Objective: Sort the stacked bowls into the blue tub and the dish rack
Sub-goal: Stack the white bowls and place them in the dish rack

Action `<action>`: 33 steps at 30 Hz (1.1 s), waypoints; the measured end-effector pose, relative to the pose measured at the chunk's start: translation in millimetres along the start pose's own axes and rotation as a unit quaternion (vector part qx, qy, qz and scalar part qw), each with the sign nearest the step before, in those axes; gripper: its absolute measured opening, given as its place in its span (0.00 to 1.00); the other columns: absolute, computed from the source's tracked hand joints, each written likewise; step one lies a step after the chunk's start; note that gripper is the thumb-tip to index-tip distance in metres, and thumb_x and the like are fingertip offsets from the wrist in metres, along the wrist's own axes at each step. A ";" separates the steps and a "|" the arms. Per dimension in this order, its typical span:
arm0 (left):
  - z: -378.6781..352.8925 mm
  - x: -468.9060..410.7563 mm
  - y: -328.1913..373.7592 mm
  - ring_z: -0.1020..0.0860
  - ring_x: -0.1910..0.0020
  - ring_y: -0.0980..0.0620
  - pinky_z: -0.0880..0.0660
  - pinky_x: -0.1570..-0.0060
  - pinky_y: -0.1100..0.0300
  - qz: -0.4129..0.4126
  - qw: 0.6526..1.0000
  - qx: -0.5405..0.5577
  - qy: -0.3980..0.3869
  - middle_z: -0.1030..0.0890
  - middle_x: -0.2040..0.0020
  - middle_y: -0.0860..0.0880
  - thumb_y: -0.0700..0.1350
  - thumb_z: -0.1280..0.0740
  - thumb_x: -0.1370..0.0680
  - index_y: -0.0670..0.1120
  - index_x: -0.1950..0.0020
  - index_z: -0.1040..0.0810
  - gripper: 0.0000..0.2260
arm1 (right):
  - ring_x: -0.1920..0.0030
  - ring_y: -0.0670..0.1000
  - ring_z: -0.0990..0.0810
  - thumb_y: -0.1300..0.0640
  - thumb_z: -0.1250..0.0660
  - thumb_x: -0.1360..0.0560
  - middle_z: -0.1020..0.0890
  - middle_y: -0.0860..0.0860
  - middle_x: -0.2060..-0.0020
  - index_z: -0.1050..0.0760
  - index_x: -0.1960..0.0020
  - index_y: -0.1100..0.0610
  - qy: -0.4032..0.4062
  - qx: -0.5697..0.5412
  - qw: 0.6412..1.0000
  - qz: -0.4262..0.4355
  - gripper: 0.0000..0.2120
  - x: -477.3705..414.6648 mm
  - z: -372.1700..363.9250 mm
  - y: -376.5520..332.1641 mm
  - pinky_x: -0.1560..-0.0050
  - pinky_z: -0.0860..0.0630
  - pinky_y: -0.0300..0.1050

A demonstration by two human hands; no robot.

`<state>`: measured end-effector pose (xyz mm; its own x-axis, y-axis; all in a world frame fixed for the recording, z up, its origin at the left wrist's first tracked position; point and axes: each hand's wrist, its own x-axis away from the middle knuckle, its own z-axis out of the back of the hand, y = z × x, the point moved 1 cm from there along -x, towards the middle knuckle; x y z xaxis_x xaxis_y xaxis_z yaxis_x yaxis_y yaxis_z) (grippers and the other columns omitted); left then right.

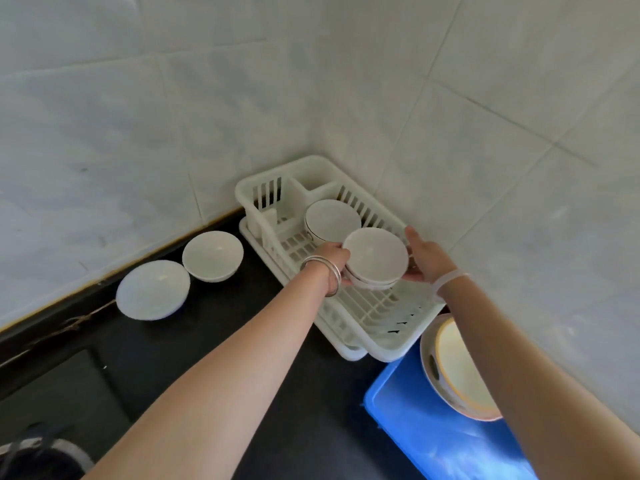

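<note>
Status: mid-sort. Left grip [330,254] and right grip [424,258] are both clamped on the bowl stack [375,252], one on each side, fingers round the lower bowls, right thumb up by the rim. The stack looks like two or three white bowls nested; exact count not readable. It's over the middle of the dish rack [382,355], low above the grid. Can't tell whether the bottom bowl touches the grid or hangs just clear.

Done, judging by layout:
- A dark-rimmed bowl [330,218] is in the rack, just behind my stack. Could be two nested.
- The blue tub [433,431], lower right, holds a big bowl [457,368] with a yellowish rim, tilted. My right forearm covers part of it.

Left to do:
- The stack in my grips needs splitting. My guess is some go here and the rest go to the tub.
- A lone bowl [213,254] and a plate [152,291] sit on the black desk [214,341], left of the rack, touching or nearly so. The bowl probably needs sorting. The plate isn't in the task.

Estimate: around halfway, low confidence. The tub sits just beside the rack's near corner, so any transfer is short.
</note>
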<state>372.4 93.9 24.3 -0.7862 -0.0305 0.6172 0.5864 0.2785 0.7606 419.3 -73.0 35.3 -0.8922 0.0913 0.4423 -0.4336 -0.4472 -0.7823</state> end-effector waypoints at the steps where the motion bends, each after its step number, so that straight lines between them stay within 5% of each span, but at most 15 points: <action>1: -6.1 -8.3 -3.1 0.28 0.50 0.41 0.26 0.46 0.41 0.013 1.000 -0.002 -0.001 0.29 0.45 0.42 0.32 0.46 0.22 0.41 0.34 0.30 0.18 | 0.64 0.52 0.19 0.39 0.44 0.23 0.19 0.54 0.66 0.24 0.61 0.56 -0.005 0.001 1.000 -0.013 0.23 -6.1 3.0 5.0 0.68 0.22 0.44; 6: -24.6 -37.1 -16.1 0.27 0.46 0.39 0.22 0.61 0.46 0.066 0.997 -0.030 0.001 0.29 0.43 0.40 0.33 0.46 0.22 0.41 0.33 0.32 0.18 | 0.55 0.55 0.19 0.39 0.45 0.22 0.18 0.57 0.54 0.23 0.48 0.58 -0.030 0.028 0.998 -0.040 0.24 -29.6 10.9 24.0 0.64 0.21 0.44; 13: -34.8 -57.7 -26.1 0.27 0.39 0.36 0.23 0.51 0.45 0.062 0.995 -0.083 -0.010 0.31 0.33 0.38 0.32 0.47 0.23 0.40 0.33 0.33 0.19 | 0.45 0.63 0.21 0.37 0.50 0.22 0.19 0.62 0.46 0.26 0.39 0.63 -0.055 0.136 0.989 -0.031 0.32 -44.8 11.8 32.1 0.39 0.26 0.60; 23: -32.5 -68.2 -34.3 0.27 0.38 0.35 0.24 0.44 0.42 0.053 0.990 -0.123 -0.032 0.31 0.33 0.37 0.30 0.45 0.23 0.40 0.32 0.34 0.20 | 0.49 0.62 0.19 0.44 0.40 0.22 0.20 0.61 0.46 0.28 0.40 0.62 -0.054 0.125 0.989 -0.063 0.23 -52.5 13.1 34.5 0.45 0.22 0.60; 28: -32.7 -68.7 -35.7 0.26 0.39 0.36 0.24 0.44 0.43 0.041 0.990 -0.130 -0.038 0.30 0.33 0.38 0.30 0.46 0.24 0.40 0.32 0.33 0.21 | 0.50 0.61 0.19 0.47 0.43 0.21 0.18 0.61 0.51 0.24 0.46 0.62 -0.025 0.213 0.976 -0.030 0.19 -49.6 11.0 38.3 0.43 0.23 0.58; 33: -31.3 -67.6 -37.0 0.27 0.38 0.37 0.24 0.44 0.45 0.040 0.990 -0.126 -0.045 0.30 0.33 0.38 0.31 0.44 0.24 0.41 0.32 0.33 0.20 | 0.66 0.52 0.27 0.49 0.47 0.20 0.25 0.52 0.67 0.28 0.58 0.59 0.045 0.340 0.939 -0.007 0.17 -46.3 9.2 40.3 0.59 0.31 0.46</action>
<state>410.0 55.7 -39.3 -0.7423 0.0716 0.6663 0.6692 0.0283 0.7425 444.3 -103.5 -12.7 -0.9071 0.1631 0.3882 -0.2926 -0.9071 -0.3027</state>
